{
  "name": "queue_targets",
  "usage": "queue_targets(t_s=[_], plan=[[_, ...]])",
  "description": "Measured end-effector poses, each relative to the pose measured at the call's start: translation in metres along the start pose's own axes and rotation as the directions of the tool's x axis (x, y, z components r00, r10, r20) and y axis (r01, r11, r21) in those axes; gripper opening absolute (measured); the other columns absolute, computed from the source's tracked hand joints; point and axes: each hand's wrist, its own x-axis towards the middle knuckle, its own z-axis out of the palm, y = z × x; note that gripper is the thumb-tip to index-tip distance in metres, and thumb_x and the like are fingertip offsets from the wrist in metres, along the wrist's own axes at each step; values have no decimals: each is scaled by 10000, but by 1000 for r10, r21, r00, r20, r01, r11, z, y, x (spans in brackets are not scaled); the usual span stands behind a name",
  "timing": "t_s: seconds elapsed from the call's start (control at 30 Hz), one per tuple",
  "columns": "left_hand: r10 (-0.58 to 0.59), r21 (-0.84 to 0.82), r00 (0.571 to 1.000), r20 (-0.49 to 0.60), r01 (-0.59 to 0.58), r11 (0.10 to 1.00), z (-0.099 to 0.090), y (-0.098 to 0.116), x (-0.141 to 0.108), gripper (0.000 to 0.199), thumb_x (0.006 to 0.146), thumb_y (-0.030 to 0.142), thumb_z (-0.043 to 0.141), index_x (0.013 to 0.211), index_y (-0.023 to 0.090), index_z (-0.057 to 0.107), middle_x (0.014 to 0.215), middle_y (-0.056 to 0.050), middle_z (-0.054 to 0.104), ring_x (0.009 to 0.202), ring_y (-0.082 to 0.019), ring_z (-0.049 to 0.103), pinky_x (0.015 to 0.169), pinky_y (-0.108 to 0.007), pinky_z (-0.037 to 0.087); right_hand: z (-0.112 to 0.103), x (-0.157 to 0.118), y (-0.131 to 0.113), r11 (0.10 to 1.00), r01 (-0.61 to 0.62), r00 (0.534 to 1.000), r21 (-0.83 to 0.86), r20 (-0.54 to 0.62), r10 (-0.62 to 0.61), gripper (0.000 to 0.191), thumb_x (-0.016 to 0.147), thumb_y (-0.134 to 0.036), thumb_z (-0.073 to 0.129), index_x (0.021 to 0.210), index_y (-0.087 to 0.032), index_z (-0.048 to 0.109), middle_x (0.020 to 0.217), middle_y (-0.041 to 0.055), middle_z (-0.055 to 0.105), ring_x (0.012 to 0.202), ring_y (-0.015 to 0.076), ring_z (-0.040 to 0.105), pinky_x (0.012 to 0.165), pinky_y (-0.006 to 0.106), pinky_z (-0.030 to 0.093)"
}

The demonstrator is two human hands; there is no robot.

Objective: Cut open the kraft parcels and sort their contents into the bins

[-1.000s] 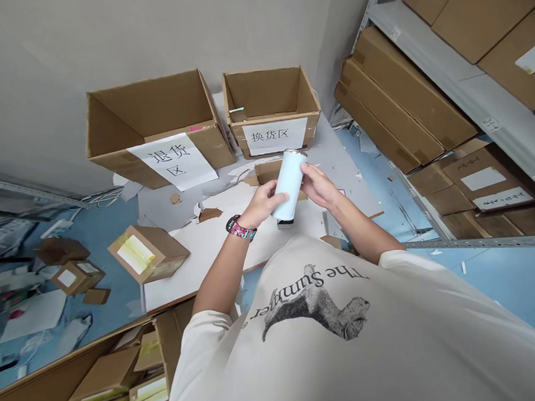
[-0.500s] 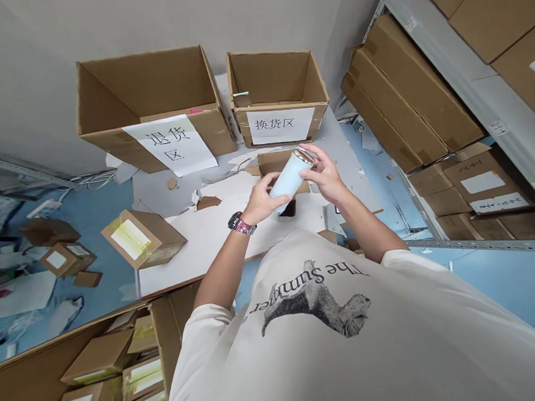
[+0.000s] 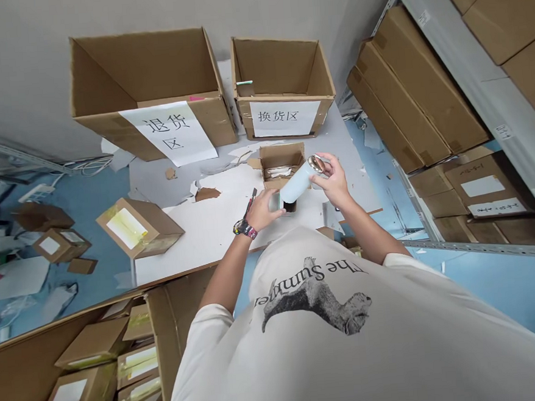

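Observation:
My right hand (image 3: 333, 180) is closed around the capped upper end of a light-blue thermos bottle (image 3: 297, 182). The bottle is tilted, with its shiny metal cap at the upper right. Its lower end is at the dark opening of a small narrow box (image 3: 275, 202) with pale green edges. My left hand (image 3: 264, 211) grips that box from the left, thumb across the near side; part of the box is hidden by the fingers. A dark slim tool (image 3: 251, 200) shows just beside my left hand. Behind the bottle stands an open brown carton (image 3: 282, 153) with white paper inside.
Two large open cartons with paper signs, one wider (image 3: 222, 115) and one smaller (image 3: 323, 114), stand at the table's back. A taped carton (image 3: 159, 226) sits at the left. A shelf of cartons (image 3: 434, 91) rises at right; a big box of parcels (image 3: 163, 318) is at lower left.
My left hand has let go of the bottle and moved down to the small box. My right hand has tilted the bottle and lowered its bottom end toward the box opening.

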Motion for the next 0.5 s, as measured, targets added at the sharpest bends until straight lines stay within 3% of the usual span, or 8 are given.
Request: queue_targets(t_s=[0.1, 0.2, 0.37, 0.5], plan=[[-27, 85, 999, 40, 23, 996, 10, 3, 4, 857, 864, 363, 941, 1664, 237, 658, 1640, -157, 666, 1465, -391, 709, 1255, -550, 600, 2, -3, 4, 1000, -16, 1000, -8, 2, 16, 871, 749, -583, 974, 1499, -294, 641, 1416, 126, 831, 1364, 367, 771, 1230, 574, 621], [-65, 74, 994, 83, 59, 996, 19, -1, 9, 817, 910, 328, 896, 1690, 278, 655, 1651, -138, 637, 1375, -363, 759, 1150, -503, 661, 2, -7, 5, 1000, -30, 1000, 2, 4, 30, 866, 729, -541, 973, 1491, -293, 644, 1422, 129, 830, 1354, 360, 770, 1211, 559, 630], [-31, -125, 997, 76, 41, 991, 29, -18, 11, 686, 860, 202, 867, 1536, 250, 759, 1524, -138, 715, 1274, -330, 773, 1097, -468, 689, -1, -13, 6, 994, -101, 995, 52, 11, 101, 872, 715, -501, 971, 1494, -301, 636, 1413, 119, 826, 1369, 361, 758, 1192, 575, 641], [-50, -284, 998, 27, 55, 957, 30, -24, 8, 571, 872, 217, 824, 1438, 226, 749, 1478, -124, 756, 1198, -269, 771, 1072, -452, 704, 0, -19, 6, 990, -125, 992, 68, 35, 122, 865, 718, -482, 971, 1495, -305, 635, 1411, 112, 819, 1345, 345, 764, 1136, 540, 672]])
